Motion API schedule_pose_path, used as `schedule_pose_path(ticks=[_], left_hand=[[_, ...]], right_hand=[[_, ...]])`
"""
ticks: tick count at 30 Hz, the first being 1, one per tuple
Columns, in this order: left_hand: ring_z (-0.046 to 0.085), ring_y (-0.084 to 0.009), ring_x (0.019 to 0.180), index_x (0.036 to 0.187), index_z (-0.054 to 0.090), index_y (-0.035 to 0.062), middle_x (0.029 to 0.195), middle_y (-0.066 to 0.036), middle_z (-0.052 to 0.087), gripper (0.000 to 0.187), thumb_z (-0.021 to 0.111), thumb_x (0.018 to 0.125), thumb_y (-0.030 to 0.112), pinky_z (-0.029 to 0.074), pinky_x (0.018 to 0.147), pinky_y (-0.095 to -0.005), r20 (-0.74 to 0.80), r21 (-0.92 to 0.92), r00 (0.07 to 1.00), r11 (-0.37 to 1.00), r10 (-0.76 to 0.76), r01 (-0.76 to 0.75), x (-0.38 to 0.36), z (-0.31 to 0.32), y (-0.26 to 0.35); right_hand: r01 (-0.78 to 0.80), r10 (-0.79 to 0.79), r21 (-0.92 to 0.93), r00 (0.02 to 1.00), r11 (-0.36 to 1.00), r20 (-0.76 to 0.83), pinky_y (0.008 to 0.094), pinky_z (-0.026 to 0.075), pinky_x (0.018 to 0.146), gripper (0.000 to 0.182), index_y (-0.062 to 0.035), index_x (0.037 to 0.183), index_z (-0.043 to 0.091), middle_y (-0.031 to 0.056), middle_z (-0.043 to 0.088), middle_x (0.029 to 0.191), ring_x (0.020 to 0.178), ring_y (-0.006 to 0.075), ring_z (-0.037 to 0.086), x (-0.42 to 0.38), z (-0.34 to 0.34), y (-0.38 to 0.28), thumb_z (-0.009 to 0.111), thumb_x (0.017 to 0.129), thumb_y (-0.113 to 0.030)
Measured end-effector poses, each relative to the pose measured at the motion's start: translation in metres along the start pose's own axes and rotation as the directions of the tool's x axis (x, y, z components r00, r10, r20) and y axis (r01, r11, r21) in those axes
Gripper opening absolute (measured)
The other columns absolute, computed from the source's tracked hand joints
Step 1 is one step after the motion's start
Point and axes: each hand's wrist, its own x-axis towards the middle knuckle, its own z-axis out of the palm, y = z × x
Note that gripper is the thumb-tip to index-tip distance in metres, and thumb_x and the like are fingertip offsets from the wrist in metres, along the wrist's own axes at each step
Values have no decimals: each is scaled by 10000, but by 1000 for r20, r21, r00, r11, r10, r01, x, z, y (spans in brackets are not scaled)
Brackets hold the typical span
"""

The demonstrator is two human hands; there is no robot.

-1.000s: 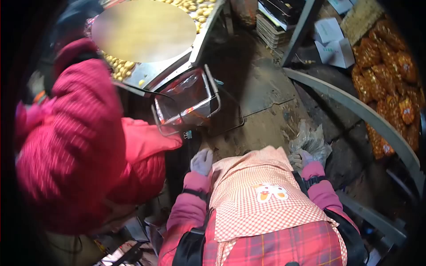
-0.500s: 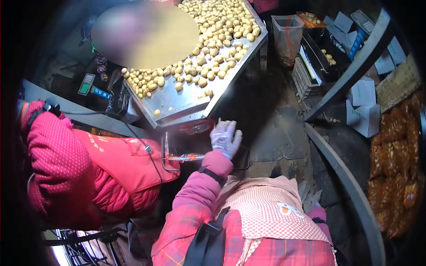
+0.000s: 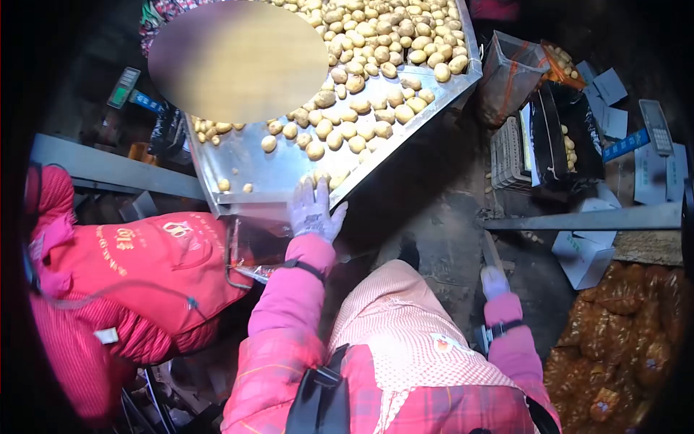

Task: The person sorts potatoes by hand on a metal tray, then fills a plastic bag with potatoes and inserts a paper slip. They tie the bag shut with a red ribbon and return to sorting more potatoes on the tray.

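My left hand, in a pale purple glove, lies spread at the near corner of the metal sorting table. Its fingertips overlap a few potatoes by the table's raised edge. Many more potatoes cover the far part of the table, with a thinner scatter toward me. Low on my right side is my right hand, also gloved, beside a narrow grey bar. Its fingers are too small and foreshortened to tell whether they grip the bar.
A person in a red apron stands close on my left. To the right are a clear plastic bin, a grey crate, a black box, a scale and a metal rail. Filled net sacks lie lower right.
My view has shifted closer to the table. My left hand has come to the table corner, over the potatoes there. My right hand has come out further forward at my side.
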Motion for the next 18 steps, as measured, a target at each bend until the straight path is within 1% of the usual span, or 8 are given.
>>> schedule_pose_path(ticks=[1, 2, 3, 5, 7, 16, 17, 18], left_hand=[[418, -360, 1275, 1371, 455, 142, 1366, -190, 462, 756, 683, 748, 504, 313, 1031, -501, -21, -25, 1000, 1000, 18, -18, 4, 3, -2], [419, -366, 1268, 1368, 457, 135, 1357, -190, 464, 755, 695, 741, 481, 327, 1019, -504, 32, -35, 999, 999, -3, 4, 6, -3, -1], [417, -368, 1267, 1371, 452, 132, 1352, -187, 465, 765, 701, 734, 478, 336, 1009, -512, 32, -52, 999, 999, -11, 13, 7, -3, 0], [414, -375, 1265, 1371, 447, 133, 1351, -183, 458, 773, 707, 728, 475, 339, 1001, -525, 42, -66, 999, 998, -15, 18, 9, -4, -1], [414, -379, 1262, 1370, 445, 135, 1345, -181, 457, 778, 710, 723, 475, 342, 995, -529, 89, -75, 996, 997, -28, 35, 12, -10, -1], [437, -406, 1208, 1358, 445, 129, 1302, -182, 453, 830, 756, 646, 421, 370, 943, -533, 51, -208, 998, 978, -23, 33, 19, -10, -12], [437, -406, 1208, 1358, 445, 129, 1302, -182, 453, 830, 756, 646, 421, 370, 943, -533, 51, -202, 998, 978, -44, 53, 20, -10, -14], [439, -405, 1206, 1358, 444, 128, 1299, -181, 454, 838, 762, 639, 418, 373, 939, -533, 54, -202, 998, 978, -45, 55, 20, -11, -13]], right_hand=[[-235, 235, 100, 972, 967, 10, 444, 493, 780, 180, -92, 966, 654, 161, 637, 978, 887, 371, 606, 69, -44, -42, 552, 902, -227], [78, -88, -70, 984, 994, -157, 445, 488, 802, 184, -71, 989, 646, 164, 640, 990, 919, 367, 604, 113, -31, -18, 584, 885, -208], [1, 4, 23, 981, 1000, -196, 442, 487, 810, 205, -47, 1013, 632, 173, 640, 991, 940, 358, 601, 176, -74, -65, 611, 868, -190], [303, -346, -178, 886, 936, -309, 436, 484, 826, 216, -45, 1017, 627, 156, 632, 1038, 951, 335, 599, 279, -133, -126, 631, 847, -179], [292, -306, -96, 874, 952, -376, 447, 469, 842, 265, -58, 1047, 620, 137, 619, 1079, 978, 329, 590, 355, -150, -162, 652, 827, -202], [381, -344, -277, 923, 882, 172, 481, 377, 962, 648, -87, 1263, 524, 172, 545, 1233, 1156, 347, 495, 491, -114, -222, 605, 782, -513], [372, -376, -329, 925, 868, 54, 474, 354, 1008, 615, -63, 1258, 519, 177, 541, 1256, 1165, 362, 491, 486, -108, -242, 603, 789, -451], [389, -352, -183, 914, 903, 201, 482, 342, 1024, 589, -69, 1256, 518, 176, 520, 1290, 1174, 378, 482, 486, -108, -256, 606, 782, -407]])
